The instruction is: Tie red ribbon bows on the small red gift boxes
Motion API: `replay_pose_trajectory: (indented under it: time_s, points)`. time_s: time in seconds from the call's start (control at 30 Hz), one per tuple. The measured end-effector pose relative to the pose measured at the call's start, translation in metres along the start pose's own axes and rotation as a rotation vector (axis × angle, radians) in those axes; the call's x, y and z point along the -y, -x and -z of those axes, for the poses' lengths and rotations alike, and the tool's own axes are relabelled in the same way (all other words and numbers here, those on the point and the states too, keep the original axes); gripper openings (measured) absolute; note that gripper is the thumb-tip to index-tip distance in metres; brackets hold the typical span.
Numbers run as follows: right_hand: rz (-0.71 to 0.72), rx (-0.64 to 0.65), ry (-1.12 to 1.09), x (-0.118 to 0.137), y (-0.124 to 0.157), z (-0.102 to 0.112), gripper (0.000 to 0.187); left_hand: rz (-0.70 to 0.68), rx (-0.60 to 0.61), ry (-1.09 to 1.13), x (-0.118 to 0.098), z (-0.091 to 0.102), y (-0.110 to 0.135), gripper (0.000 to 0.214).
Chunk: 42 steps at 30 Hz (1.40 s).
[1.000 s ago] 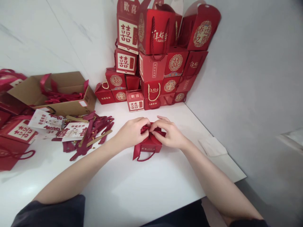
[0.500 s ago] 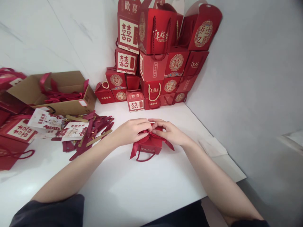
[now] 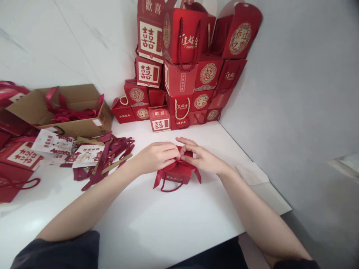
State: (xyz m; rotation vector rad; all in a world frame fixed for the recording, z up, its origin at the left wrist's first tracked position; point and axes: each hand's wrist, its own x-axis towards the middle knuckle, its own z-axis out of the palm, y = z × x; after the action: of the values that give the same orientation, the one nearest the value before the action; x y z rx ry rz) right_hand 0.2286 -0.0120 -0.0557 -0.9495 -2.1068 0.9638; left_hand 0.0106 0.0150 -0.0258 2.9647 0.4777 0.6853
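A small red gift box [image 3: 176, 176] with a cord handle stands on the white table in front of me. On its top lies a red ribbon [image 3: 159, 179], one tail hanging down at each side. My left hand [image 3: 162, 155] is closed, its fingertips pinching the ribbon at the middle of the box top. Close against it, my right hand [image 3: 200, 157] pinches the ribbon with thumb and index finger, its other fingers stretched away. The ribbon's middle is partly hidden behind my fingers.
Red gift boxes [image 3: 182, 78] are stacked against the wall at the back. To the left, a cardboard box [image 3: 81, 129] holds red ribbons. Before it lie dark red strips [image 3: 105, 153] and white printed cards [image 3: 88, 155]. More red boxes [image 3: 17, 164] stand at the far left.
The ribbon's right tail has drawn inward and hangs lower and closer to the box. My right hand's outer fingers have lifted slightly. Both hands stay over the box top.
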Motion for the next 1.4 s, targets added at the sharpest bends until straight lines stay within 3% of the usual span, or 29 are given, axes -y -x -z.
replay_pose_trajectory:
  time_s: [0.2,0.4,0.57,0.67,0.77,0.83,1.0,1.13,1.4]
  points:
    - [0.087,-0.057,-0.011,0.007,0.004,0.005,0.009,0.070,-0.008,0.097,0.003,-0.003,0.001,0.012]
    - [-0.060,-0.089,-0.111,0.005,0.002,0.009,0.020,0.048,0.005,0.087,0.008,-0.007,0.003,0.013]
    - [-0.034,-0.045,-0.155,-0.002,-0.002,0.002,0.015,0.062,-0.009,0.094,0.006,-0.007,0.003,0.011]
    - [-0.043,-0.077,-0.197,-0.004,-0.002,0.001,0.010,0.170,-0.048,0.016,0.001,-0.001,-0.001,0.004]
    - [-0.053,-0.077,-0.234,-0.003,-0.001,0.002,0.011,0.287,-0.071,-0.170,-0.003,0.008,-0.005,0.026]
    - [-0.058,-0.068,-0.229,-0.001,0.000,0.003,0.011,0.328,-0.019,-0.186,-0.003,0.013,-0.006,0.032]
    - [-0.068,-0.055,-0.242,0.001,0.000,0.002,0.009,0.476,0.148,0.173,-0.004,0.022,-0.007,0.029]
    - [-0.077,-0.041,-0.248,0.002,0.000,0.004,0.009,0.596,0.189,0.449,-0.002,0.026,-0.008,0.029]
    - [-0.169,0.018,-0.267,0.006,0.007,0.025,0.014,0.702,0.313,0.463,0.006,0.039,-0.003,0.027]
